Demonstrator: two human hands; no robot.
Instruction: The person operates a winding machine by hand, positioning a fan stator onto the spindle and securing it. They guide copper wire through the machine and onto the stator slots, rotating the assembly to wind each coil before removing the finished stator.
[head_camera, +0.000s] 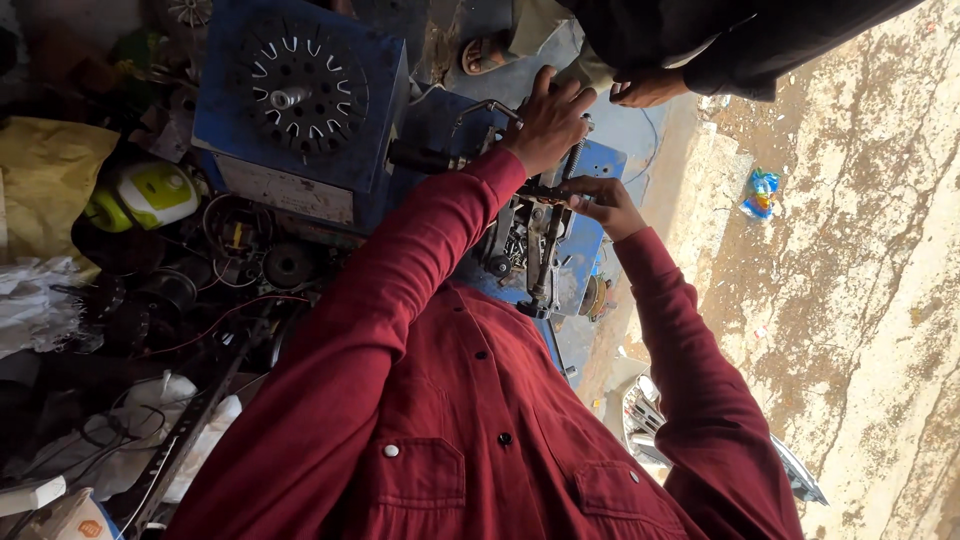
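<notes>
My left hand (548, 120), in a red sleeve, is clamped over the top of a grey metal mechanism (520, 245) that stands on a blue base (600, 160). A curved metal lever (480, 107) sticks out beside its fingers. Just below, my right hand (605, 205) pinches a small dark part (545, 190) against the mechanism, next to an upright threaded rod (575, 158). Small screws or bits lie inside the mechanism's body.
A blue box machine with a slotted dark disc (300, 90) stands on the left. Wires, motor coils, a yellow-green and white casing (150, 195) and white bags clutter that side. Another person's hand (648, 90) and sandalled foot (485, 52) are beyond. A blue wrapper (760, 192) lies on sandy ground.
</notes>
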